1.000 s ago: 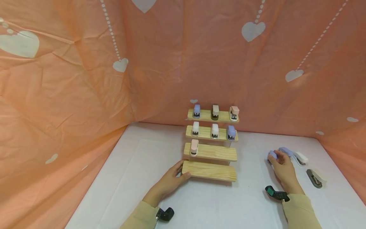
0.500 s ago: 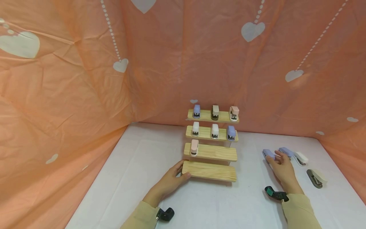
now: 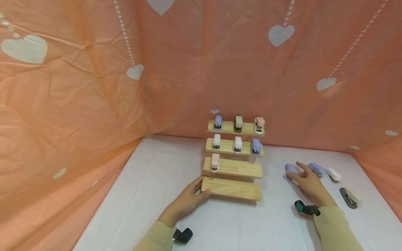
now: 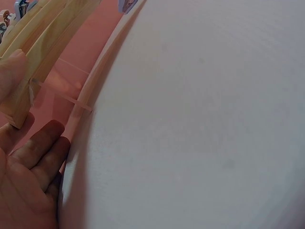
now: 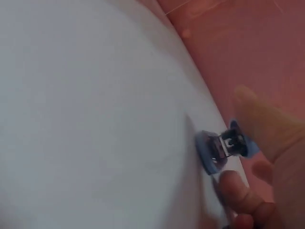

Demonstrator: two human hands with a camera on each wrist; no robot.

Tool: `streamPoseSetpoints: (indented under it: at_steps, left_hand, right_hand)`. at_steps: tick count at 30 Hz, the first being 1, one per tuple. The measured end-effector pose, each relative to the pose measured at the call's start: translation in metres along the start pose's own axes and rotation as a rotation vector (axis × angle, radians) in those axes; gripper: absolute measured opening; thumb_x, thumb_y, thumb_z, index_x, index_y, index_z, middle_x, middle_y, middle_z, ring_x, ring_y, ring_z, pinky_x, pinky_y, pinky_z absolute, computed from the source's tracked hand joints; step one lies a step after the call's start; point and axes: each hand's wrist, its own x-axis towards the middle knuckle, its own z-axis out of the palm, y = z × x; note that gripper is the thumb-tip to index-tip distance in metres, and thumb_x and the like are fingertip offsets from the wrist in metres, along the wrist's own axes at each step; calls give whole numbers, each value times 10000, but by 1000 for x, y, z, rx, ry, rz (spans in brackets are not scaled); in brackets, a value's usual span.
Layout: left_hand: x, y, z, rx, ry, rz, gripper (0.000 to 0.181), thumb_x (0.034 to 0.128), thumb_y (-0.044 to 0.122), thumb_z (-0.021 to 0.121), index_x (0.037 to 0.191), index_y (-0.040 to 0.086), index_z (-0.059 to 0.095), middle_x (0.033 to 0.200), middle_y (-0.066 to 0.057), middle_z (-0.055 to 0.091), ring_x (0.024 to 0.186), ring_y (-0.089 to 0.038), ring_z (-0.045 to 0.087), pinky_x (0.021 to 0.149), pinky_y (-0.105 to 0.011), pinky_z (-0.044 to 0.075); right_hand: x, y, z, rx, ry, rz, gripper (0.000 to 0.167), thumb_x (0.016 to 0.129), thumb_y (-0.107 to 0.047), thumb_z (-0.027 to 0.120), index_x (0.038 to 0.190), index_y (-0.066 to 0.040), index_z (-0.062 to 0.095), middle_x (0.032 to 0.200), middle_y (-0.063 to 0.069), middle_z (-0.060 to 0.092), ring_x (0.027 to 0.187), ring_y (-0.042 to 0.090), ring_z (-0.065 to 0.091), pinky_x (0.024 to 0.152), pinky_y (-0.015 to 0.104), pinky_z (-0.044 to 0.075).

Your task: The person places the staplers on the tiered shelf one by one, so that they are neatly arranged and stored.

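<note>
Orange cloth [image 3: 188, 69] patterned with pale hearts [image 3: 281, 35] is hanging behind a white table [image 3: 132, 184], on which a four-tier rack [image 3: 232, 188] is standing. Seven staplers [image 3: 238, 143] are occupying the top two tiers and the left end of the third. At the rack's eight o'clock, the left hand [image 3: 188, 195] is pinching the bottom tier's end between thumb and index finger, probably steadying it.

The right hand [image 3: 309, 183] is resting part open at a purple stapler [image 3: 290, 168] on its ten o'clock side; the thumb is touching or nearly touching it, the index finger is stretching apart, and no firm hold is showing. Another purple one [image 3: 316, 169] is lying at that hand's one o'clock, a white one [image 3: 333, 175] between two and three, a cream one [image 3: 354, 196] near four.

Loading the rack seems to be going on, with grasping this stapler being the present step. The next move is probably calling for closing thumb and fingers, lifting, and carrying toward between nine and ten o'clock, aiming for the pink stapler's [image 3: 215, 162] three o'clock side.
</note>
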Motion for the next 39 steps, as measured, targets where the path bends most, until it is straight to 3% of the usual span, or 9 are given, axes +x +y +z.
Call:
streamPoseSetpoints:
  at_steps: [5, 11, 14, 18, 21, 29, 34, 39]
  left_hand:
    - [0, -1, 1, -6, -8, 12, 765, 893, 472, 644, 1513, 156, 326, 1497, -108, 398, 1400, -333, 293, 1134, -538, 181]
    - [-1, 2, 0, -11, 2, -2, 776, 884, 478, 651, 1513, 160, 327, 1491, -100, 409, 1400, -320, 297, 1135, -535, 181]
    - [-1, 3, 1, -12, 3, -8, 778, 886, 477, 649, 1514, 152, 322, 1493, -107, 406, 1399, -327, 299, 1133, -537, 185]
    - [0, 2, 2, -6, -3, 5, 762, 903, 453, 640, 1515, 138, 314, 1499, -122, 392, 1398, -337, 298, 1135, -530, 186]
    - [0, 3, 1, -7, -3, 13, 752, 908, 435, 641, 1514, 133, 315, 1504, -134, 380, 1398, -342, 295, 1135, -529, 186]
    - [-1, 3, -1, -23, -3, 10, 740, 903, 430, 651, 1508, 147, 331, 1498, -133, 391, 1393, -344, 306, 1134, -534, 182]
    - [-1, 3, -1, -29, -8, 9, 742, 904, 429, 651, 1510, 147, 328, 1499, -128, 391, 1398, -338, 297, 1135, -536, 178]
    - [-1, 2, -1, -25, -8, 5, 754, 904, 431, 651, 1514, 139, 318, 1502, -134, 385, 1398, -338, 297, 1134, -538, 177]
  right_hand:
    - [8, -3, -5, -63, -66, -9, 926, 916, -580, 557, 1525, 0, 167, 1110, 205, 567, 995, 314, 522, 782, 386, 434]
    - [10, -6, -1, -5, -49, 5, 905, 907, -586, 567, 1496, 15, 234, 1055, 172, 521, 932, 279, 478, 730, 331, 418]
    - [7, -6, 3, 22, -28, 17, 932, 888, -606, 577, 1485, 27, 244, 1205, 279, 484, 1057, 382, 480, 834, 463, 465]
    - [1, -7, 7, 14, 9, 36, 986, 860, -648, 580, 1462, 61, 254, 1378, 336, 354, 1217, 473, 384, 966, 625, 364]
    - [-5, -10, 9, 11, 37, 37, 1003, 849, -660, 585, 1445, 80, 260, 1370, 323, 363, 1217, 471, 390, 971, 617, 367]
    - [-25, -24, 12, 79, 70, 18, 977, 851, -617, 622, 1487, 20, 242, 1442, 283, 345, 1248, 443, 419, 831, 460, 537]
    - [-35, -38, 16, 97, 102, -28, 924, 861, -570, 645, 1490, -13, 262, 1423, 267, 377, 1221, 421, 453, 818, 421, 526]
    - [-43, -56, 21, 124, 164, -93, 837, 858, -495, 695, 1450, -32, 327, 1328, 236, 476, 1124, 327, 523, 768, 234, 510]
